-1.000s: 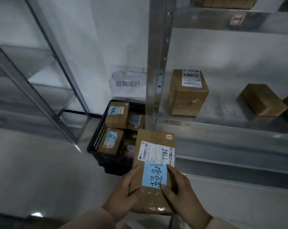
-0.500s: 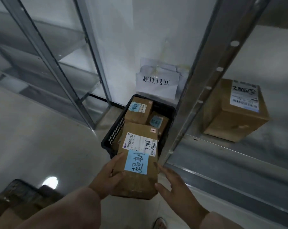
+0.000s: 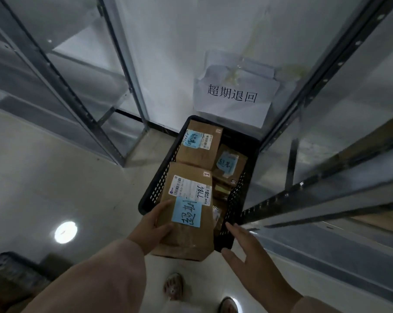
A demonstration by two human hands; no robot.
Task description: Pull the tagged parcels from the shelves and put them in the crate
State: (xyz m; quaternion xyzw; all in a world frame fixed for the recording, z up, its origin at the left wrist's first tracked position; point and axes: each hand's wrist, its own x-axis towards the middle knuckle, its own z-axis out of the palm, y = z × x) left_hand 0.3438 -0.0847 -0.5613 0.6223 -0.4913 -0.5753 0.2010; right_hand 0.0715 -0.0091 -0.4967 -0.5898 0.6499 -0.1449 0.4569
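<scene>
1. The parcel [image 3: 187, 213] sits at lower centre of the frame, a brown cardboard box with a white shipping label and a blue handwritten tag on its top face. Its long axis runs from the bottom of the frame up toward the crate [image 3: 232, 213], and its far end overlaps the crate's near rim.

2. The crate, black and perforated, stands on the floor just above the parcel in the frame, against the wall under a paper sign [image 3: 232, 96]. At least two other tagged boxes [image 3: 198, 143] lie inside it.

3. The left hand [image 3: 156, 224] is the one carrying: fingers curled round the parcel's left edge, thumb on the top face beside the blue tag, forearm reaching in from the lower left.

4. The right hand [image 3: 247, 247] is off the box, just right of its near corner, fingers spread and relaxed, holding nothing.

5. The move ahead likely turns on this: the parcel's far end must clear the near rim and drop into the free space at the front of the crate, so the left hand has only a short push forward and down.

6. A metal shelf upright [image 3: 303, 109] runs close along the crate's right side.
</scene>
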